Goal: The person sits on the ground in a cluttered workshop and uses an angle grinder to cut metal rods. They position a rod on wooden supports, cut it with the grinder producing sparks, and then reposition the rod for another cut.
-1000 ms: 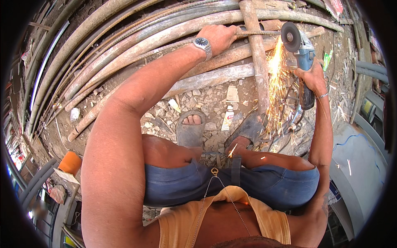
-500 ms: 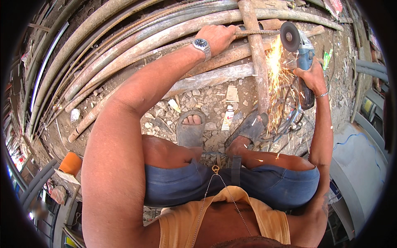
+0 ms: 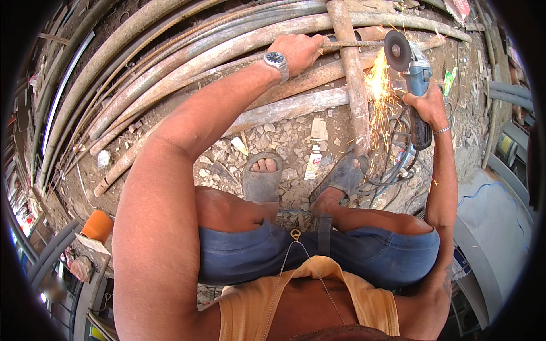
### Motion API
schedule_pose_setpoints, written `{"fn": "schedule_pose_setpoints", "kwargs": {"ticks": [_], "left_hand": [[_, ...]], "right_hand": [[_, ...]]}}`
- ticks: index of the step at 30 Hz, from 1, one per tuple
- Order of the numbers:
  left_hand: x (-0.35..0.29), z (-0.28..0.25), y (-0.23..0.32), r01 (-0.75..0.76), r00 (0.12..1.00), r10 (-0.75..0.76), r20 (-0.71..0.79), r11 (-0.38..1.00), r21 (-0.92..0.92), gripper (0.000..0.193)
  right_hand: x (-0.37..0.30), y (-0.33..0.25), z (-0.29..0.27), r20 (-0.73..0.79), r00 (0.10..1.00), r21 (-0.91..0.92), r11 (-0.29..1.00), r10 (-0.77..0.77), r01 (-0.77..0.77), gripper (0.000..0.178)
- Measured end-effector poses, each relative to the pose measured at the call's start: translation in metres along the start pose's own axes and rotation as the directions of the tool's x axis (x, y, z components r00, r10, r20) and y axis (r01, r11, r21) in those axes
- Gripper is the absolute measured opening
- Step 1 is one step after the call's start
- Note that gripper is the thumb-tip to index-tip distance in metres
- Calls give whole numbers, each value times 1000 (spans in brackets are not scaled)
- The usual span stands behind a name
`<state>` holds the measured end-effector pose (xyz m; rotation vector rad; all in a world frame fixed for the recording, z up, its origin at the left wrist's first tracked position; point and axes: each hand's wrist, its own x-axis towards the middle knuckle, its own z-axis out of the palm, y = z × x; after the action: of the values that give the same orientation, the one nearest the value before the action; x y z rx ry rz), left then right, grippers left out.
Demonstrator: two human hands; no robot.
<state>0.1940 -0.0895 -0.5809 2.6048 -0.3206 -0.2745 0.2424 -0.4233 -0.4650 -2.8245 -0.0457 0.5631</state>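
Note:
My left hand, with a watch at the wrist, is closed around a ribbed steel bar. The bar lies across a rusty pipe, and its right end meets the disc of an angle grinder. Around the blue grinder body my right hand is wrapped; the black rear of the tool sticks out below it. Bright sparks pour down from the contact, toward my sandalled right foot.
Several long pipes and bars lie on the far and left ground. Black cable is heaped below the grinder. A white tube lies between my feet on rubble. An orange cup stands at the left; grey panels are at the right.
The grinder has shifted very slightly left. The spray of sparks has become narrower, showing more cable. My left hand keeps its hold on the bar.

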Motion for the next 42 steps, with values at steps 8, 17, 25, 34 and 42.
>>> {"fn": "schedule_pose_setpoints", "kwargs": {"ticks": [8, 17, 25, 34, 42], "left_hand": [[1, 1, -2, -4, 1000, 4, 7, 1000, -12, 25], [2, 6, -6, -21, 998, 17, -54, 997, -72, 24], [7, 6, -11, -36, 999, 32, -35, 993, -113, 28], [12, 5, -12, -18, 999, 21, 41, 997, -76, 32], [14, 8, -17, -41, 999, 43, 9, 984, -171, 31]], "right_hand": [[0, 1, 1, -11, 1000, -5, 1000, 19, -19, 69], [4, 13, 7, -54, 996, -43, 997, -65, 63, 59], [1, 7, 2, 3, 1000, 48, 999, 7, -7, 63], [3, 17, 10, -30, 1000, -29, 1000, -6, 5, 68], [-7, 19, 6, -47, 999, 25, 1000, -15, 16, 68]]}}
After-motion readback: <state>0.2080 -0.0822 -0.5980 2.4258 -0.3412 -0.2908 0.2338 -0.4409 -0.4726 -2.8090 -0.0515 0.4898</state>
